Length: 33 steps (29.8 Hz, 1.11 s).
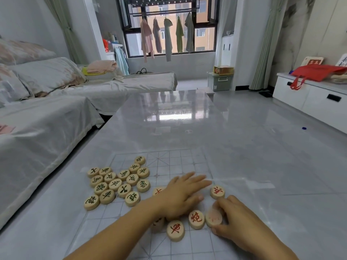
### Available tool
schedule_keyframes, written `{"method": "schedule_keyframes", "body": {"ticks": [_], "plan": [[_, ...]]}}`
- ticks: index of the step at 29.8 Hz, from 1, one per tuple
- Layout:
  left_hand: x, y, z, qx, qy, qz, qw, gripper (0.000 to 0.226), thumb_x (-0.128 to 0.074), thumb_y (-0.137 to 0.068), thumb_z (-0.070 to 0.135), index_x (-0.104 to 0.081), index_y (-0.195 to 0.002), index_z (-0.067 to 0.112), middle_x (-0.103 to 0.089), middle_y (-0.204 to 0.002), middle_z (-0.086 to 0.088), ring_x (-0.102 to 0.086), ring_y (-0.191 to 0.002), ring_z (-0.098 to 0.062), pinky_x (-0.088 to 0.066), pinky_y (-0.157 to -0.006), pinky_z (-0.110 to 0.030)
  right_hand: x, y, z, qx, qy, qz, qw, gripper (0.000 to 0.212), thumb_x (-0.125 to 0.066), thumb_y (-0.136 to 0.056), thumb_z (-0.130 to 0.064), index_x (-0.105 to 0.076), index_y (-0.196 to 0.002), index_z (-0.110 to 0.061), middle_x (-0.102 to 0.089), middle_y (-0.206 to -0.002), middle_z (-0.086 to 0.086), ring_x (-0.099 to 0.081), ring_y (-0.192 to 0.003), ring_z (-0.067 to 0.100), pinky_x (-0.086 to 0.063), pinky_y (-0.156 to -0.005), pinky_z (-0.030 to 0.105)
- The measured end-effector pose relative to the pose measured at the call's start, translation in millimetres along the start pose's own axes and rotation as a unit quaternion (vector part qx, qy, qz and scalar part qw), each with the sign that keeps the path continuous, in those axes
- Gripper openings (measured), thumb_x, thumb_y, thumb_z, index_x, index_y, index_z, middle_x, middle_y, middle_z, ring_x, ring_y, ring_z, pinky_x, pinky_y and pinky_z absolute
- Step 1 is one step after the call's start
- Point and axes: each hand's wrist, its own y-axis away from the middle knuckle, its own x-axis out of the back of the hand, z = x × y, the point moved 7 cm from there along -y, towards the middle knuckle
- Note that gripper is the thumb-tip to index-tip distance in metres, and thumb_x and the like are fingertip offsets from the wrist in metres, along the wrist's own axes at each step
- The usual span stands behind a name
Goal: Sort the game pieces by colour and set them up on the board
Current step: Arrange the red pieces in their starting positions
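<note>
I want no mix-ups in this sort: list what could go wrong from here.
The left hand lies flat over round wooden red-lettered pieces; a sweep might push them into the green-lettered wooden pieces close by. The right hand pinches a blurred round wooden piece, which could slip. The thin gridded board sheet may slide under both hands.

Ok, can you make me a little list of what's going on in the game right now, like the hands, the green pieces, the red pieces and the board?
Board: clear sheet with grid lines, flat on the grey table
Green pieces: bunched together at the board's left side, not set up
Red pieces: loose, close to both hands
Left hand: flat, fingers straight, lying over some red pieces
Right hand: fingers curled round one blurred piece
</note>
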Motion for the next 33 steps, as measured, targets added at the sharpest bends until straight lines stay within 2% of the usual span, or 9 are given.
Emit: {"method": "schedule_keyframes", "body": {"ticks": [5, 11, 13, 15, 17, 19, 22, 25, 33], "plan": [[-13, -29, 24, -0.053, -0.003, -0.073, 0.996, 0.05, -0.034, -0.094, 0.009, -0.033, -0.141, 0.026, -0.022, -0.155, 0.008, -0.009, -0.144, -0.011, -0.005, -0.118, -0.049, 2, 2, 2, -0.029, 0.024, 0.001, 0.999, 0.031, -0.063, -0.075, -0.045, -0.04, -0.09, -0.03, -0.047, -0.098, -0.009, -0.046, -0.086, 0.01, -0.031, -0.058, 0.017], [4, 37, -9, -0.028, 0.067, -0.078, 0.994, 0.047, -0.033, -0.09, 0.022, -0.04, -0.136, 0.031, -0.03, -0.149, 0.018, -0.012, -0.141, 0.003, -0.004, -0.12, -0.037, -3, 7, -4, -0.017, 0.019, -0.03, 0.999, 0.047, -0.065, -0.074, -0.044, -0.042, -0.113, -0.032, -0.047, -0.112, -0.008, -0.05, -0.1, 0.012, -0.042, -0.08, 0.027], [26, 65, -19, -0.005, 0.081, -0.011, 0.997, 0.044, -0.038, -0.095, 0.026, -0.033, -0.136, 0.041, -0.024, -0.147, 0.028, -0.008, -0.137, 0.015, -0.007, -0.117, -0.021, -4, 8, -7, -0.011, 0.014, -0.034, 0.999, 0.047, -0.065, -0.076, -0.042, -0.042, -0.115, -0.032, -0.047, -0.112, -0.008, -0.05, -0.101, 0.012, -0.044, -0.083, 0.027], [61, 97, -33, 0.055, 0.165, 0.121, 0.977, 0.042, -0.044, -0.094, 0.026, -0.036, -0.129, 0.048, -0.028, -0.138, 0.038, -0.02, -0.125, 0.027, -0.026, -0.102, -0.003, -5, 9, -10, -0.004, 0.008, -0.037, 0.999, 0.046, -0.064, -0.077, -0.041, -0.042, -0.116, -0.032, -0.046, -0.111, -0.009, -0.05, -0.1, 0.01, -0.045, -0.084, 0.026], [87, 135, -54, 0.123, 0.244, 0.265, 0.925, 0.035, -0.048, -0.092, 0.022, -0.05, -0.118, 0.045, -0.049, -0.124, 0.035, -0.044, -0.114, 0.018, -0.041, -0.082, -0.002, -5, 9, -10, -0.002, 0.003, -0.041, 0.999, 0.049, -0.065, -0.076, -0.043, -0.041, -0.118, -0.032, -0.045, -0.111, -0.009, -0.049, -0.1, 0.009, -0.045, -0.086, 0.027], [91, 169, -73, 0.191, 0.269, 0.323, 0.887, 0.027, -0.051, -0.09, 0.017, -0.059, -0.109, 0.035, -0.065, -0.109, 0.021, -0.058, -0.104, 0.002, -0.044, -0.077, -0.01, -4, 8, -10, -0.002, 0.003, -0.038, 0.999, 0.057, -0.066, -0.075, -0.045, -0.039, -0.123, -0.033, -0.042, -0.113, -0.009, -0.046, -0.106, 0.009, -0.044, -0.089, 0.026], [71, 195, -85, 0.291, 0.197, 0.255, 0.901, 0.022, -0.056, -0.088, 0.023, -0.055, -0.104, 0.037, -0.061, -0.111, 0.015, -0.057, -0.105, -0.005, -0.043, -0.083, -0.018, 1, 5, -14, 0.015, -0.018, -0.005, 1.0, 0.062, -0.066, -0.075, -0.046, -0.035, -0.129, -0.036, -0.038, -0.115, -0.011, -0.041, -0.114, 0.008, -0.04, -0.094, 0.024], [60, 204, -88, 0.351, 0.062, 0.187, 0.915, 0.033, -0.057, -0.087, 0.031, -0.05, -0.12, 0.034, -0.054, -0.124, 0.011, -0.05, -0.115, -0.009, -0.04, -0.096, -0.026, 4, 4, -27, 0.05, -0.049, 0.026, 0.997, 0.046, -0.063, -0.081, -0.038, -0.041, -0.122, -0.038, -0.04, -0.112, -0.015, -0.041, -0.106, 0.0, -0.036, -0.088, 0.017], [41, 197, -90, 0.355, 0.046, 0.106, 0.928, 0.046, -0.058, -0.086, 0.036, -0.041, -0.129, 0.036, -0.045, -0.137, 0.013, -0.043, -0.124, -0.009, -0.036, -0.105, -0.027, 3, 0, -46, 0.105, -0.059, 0.07, 0.99, 0.02, -0.055, -0.089, -0.027, -0.051, -0.106, -0.037, -0.047, -0.102, -0.019, -0.045, -0.093, -0.008, -0.039, -0.072, 0.012]]}}
